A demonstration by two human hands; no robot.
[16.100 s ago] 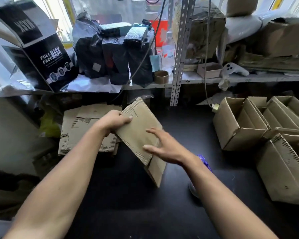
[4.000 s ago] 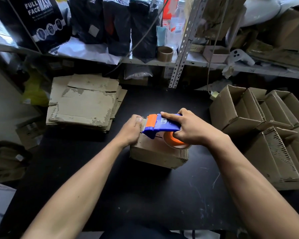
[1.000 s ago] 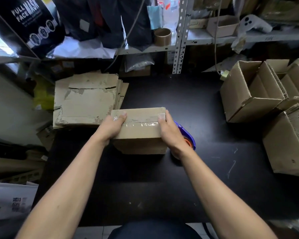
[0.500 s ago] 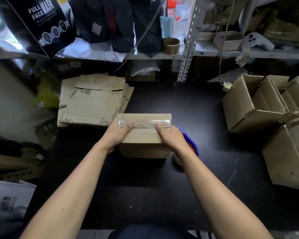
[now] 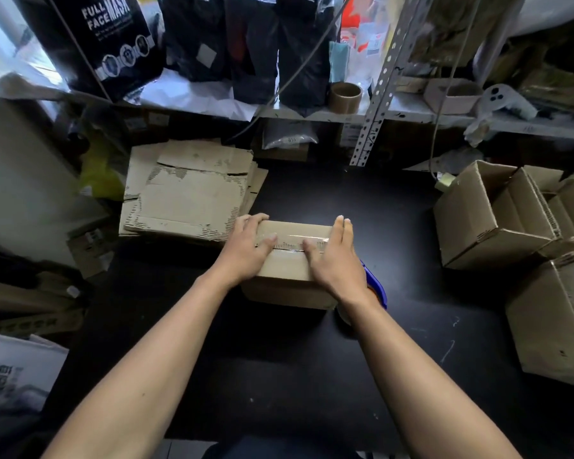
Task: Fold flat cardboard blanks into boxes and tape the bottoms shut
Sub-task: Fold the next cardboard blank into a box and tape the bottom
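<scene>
Far left on the black table (image 5: 279, 376): stack of flat cardboard blanks (image 5: 189, 200), within easy reach of the left arm, likely the supply for the next boxes. Above it, a shelf (image 5: 411, 115) with a black "FULL FACE MASK" carton (image 5: 113, 38), dark bags and a brown tape roll (image 5: 345, 97).

Centre: folded cardboard box (image 5: 292, 263) sits bottom-up on the table, touching the near right corner of the blank stack. A clear tape strip (image 5: 295, 243) runs left to right along the flap seam.

Left hand (image 5: 246, 250) lies flat on the box's left end, fingers straight and reaching over the far edge, thumb on the tape; it grips nothing, just presses. Right hand (image 5: 332, 256) mirrors it on the right end, fingers extended, thumb on the tape, also holding nothing. Judgement: both hands are smoothing the tape down so it bonds and keeps the flaps shut, and the palms pin the box so it doesn't slide.

Blue tape dispenser (image 5: 375, 286) lies on the table just right of the box, partly hidden under the right wrist, parked close for the next use.

Far right: several finished cardboard boxes (image 5: 497, 223) piled together, well apart from the work spot, probably the done pile where this one goes next.
</scene>
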